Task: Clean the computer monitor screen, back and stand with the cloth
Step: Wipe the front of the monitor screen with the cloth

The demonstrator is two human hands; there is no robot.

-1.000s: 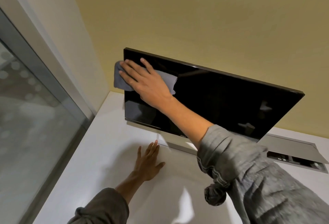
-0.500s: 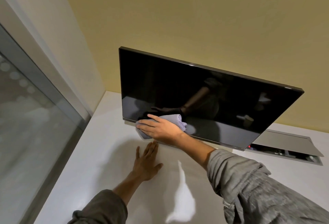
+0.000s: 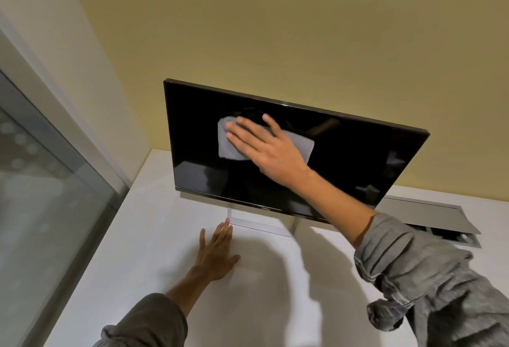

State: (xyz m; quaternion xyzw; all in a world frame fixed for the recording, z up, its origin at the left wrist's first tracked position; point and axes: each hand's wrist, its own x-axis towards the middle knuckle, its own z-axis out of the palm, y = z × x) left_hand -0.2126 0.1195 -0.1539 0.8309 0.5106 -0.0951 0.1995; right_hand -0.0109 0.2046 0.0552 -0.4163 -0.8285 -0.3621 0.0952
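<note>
Cloth (image 3: 225, 141), pale grey and soft-looking, lies flat against the dark screen just above frame centre, pinned there by the straight, slightly spread fingers (image 3: 242, 137) of the right hand (image 3: 271, 151); one corner of it pokes out past the wrist side of the palm. Lower in the frame the left hand (image 3: 216, 254) lies palm down on the tabletop (image 3: 143, 236), fingers straight and close together, their tips touching the near edge of the stand base (image 3: 259, 224).

On the monitor (image 3: 344, 159), the thin bottom bezel carries a small logo reading DELL. Its glossy black panel mirrors the room, and the frame is a slim dark rim. That stand base is a thin, pale rectangular outline.

Smooth and white, the tabletop bears soft shadows of both arms. Both grey sleeves (image 3: 418, 269) are rolled above the wrists. At right, behind the monitor's corner, a grey metal cable hatch (image 3: 429, 216) stands open. A yellow wall (image 3: 303, 30) fills the top, and a glass pane (image 3: 41, 195) lines the left edge.
</note>
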